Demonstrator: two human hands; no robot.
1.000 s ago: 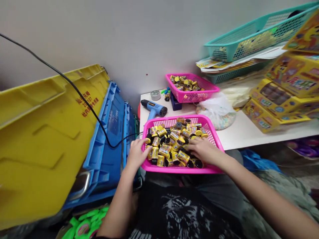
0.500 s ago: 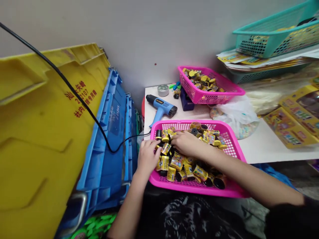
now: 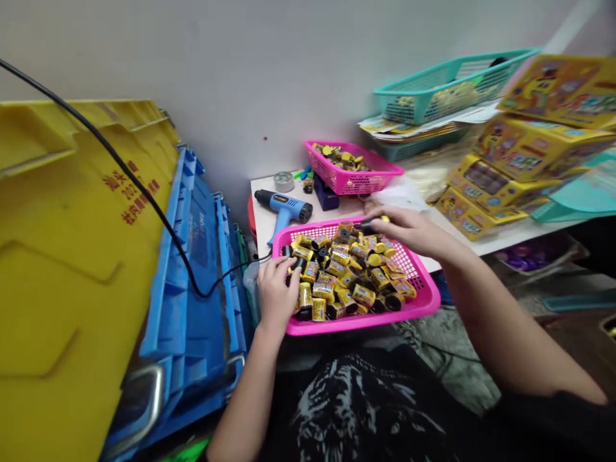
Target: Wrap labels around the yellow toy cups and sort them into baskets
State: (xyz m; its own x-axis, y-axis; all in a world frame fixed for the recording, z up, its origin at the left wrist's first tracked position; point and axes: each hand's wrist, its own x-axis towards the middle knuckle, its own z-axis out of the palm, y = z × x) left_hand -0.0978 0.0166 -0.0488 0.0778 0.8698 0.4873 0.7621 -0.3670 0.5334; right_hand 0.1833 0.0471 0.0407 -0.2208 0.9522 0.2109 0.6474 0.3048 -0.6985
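The right hand (image 3: 414, 232) has risen from the small tubs (image 3: 323, 289) to the far side of the pink basket (image 3: 430, 295), fingers closed around a dark tub (image 3: 366, 226); this one seems picked out. The left hand (image 3: 276, 295) bends over the left side; its grip, I cannot tell.

Heaped loosely in a bright pink basket (image 3: 337, 326) with mesh walls and a smooth rim: small, glossy yellow canisters (image 3: 364, 295) with colourful printed labels, many with black ends, some with yellow caps showing. Mostly lying on their sides, tipped every which way and touching one another; nearer upright at the near left. Held up, seen against the far rim: one black piece (image 3: 366, 226).
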